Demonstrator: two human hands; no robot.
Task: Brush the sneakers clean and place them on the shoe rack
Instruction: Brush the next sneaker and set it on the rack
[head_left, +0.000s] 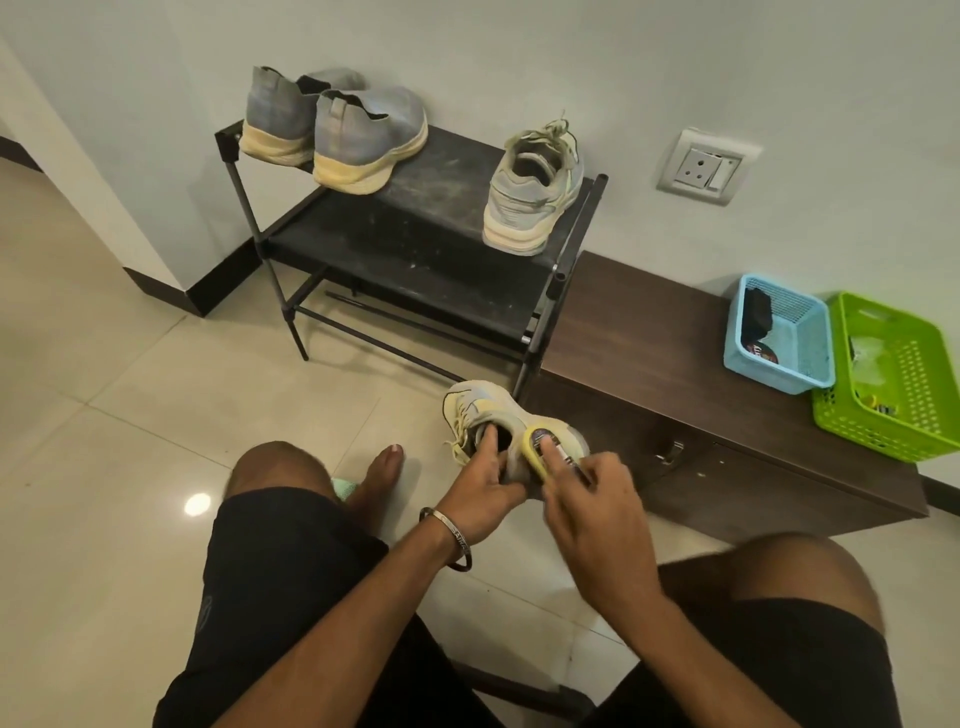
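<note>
A grey sneaker (493, 415) with pale yellow laces and a yellowed sole is held up over the tiled floor (130, 405), right in front of the knees, just off the lower corner of the shoe rack (415, 244). Pretty worn-looking: the grey upper is faded and the yellow trim is dingy. It's gripped by the left hand (480, 496), with fingers hooked into the opening and the thumb against the heel side. A silver bangle (452, 538) is worn on that wrist.

A small brush (540, 447) with a yellow body and a dark label on its back is pressed against the sneaker's heel area. It's held by the right hand (602, 525), fingers curled over it with the index finger laid along the top. The right hand is a bit motion-blurred, so the bristles can't be made out.

The matching sneaker (532, 192) is already parked on the rack's top shelf, heel facing out, laces loose, sole just as yellowed. A pair of grey slip-on shoes (337, 130) with cream soles is set at the left end of the same shelf, which is dusty and scuffed.

To the right, a low dark wood counter (649, 338) is set beside the rack, with a blue basket (779, 332) and a green basket (893, 379) side by side on it.
</note>
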